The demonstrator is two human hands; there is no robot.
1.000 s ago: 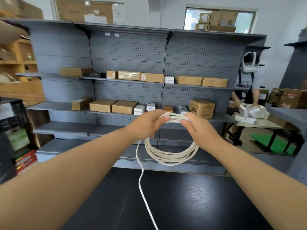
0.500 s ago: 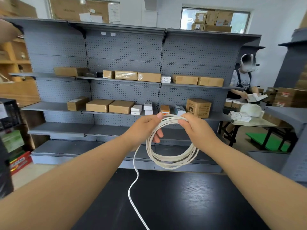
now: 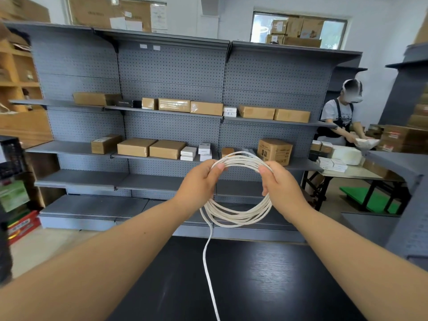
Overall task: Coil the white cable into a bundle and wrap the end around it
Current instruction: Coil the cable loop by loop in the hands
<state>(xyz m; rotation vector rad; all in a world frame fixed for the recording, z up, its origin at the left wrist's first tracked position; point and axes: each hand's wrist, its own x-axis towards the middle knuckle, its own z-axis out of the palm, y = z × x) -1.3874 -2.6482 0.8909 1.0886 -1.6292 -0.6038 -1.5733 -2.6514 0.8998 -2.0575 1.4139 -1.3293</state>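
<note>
Our left hand (image 3: pixel 199 181) pinches the white cable (image 3: pixel 238 216) coil at its upper left and our right hand (image 3: pixel 280 184) grips its upper right, above the bench (image 3: pixel 289 274). The loose tail (image 3: pixel 207 262) drops straight down on the left hand's side, so we judge that hand nearer for wrapping.

A black table (image 3: pixel 278 286) stands before me. The loose tail of my white cable (image 3: pixel 209 281) runs down over it, touching or not I cannot tell. Beyond it, grey shelves (image 3: pixel 173 72) carry brown cardboard boxes (image 3: pixel 136 147) and small white boxes (image 3: pixel 188 151) on two levels.
</note>
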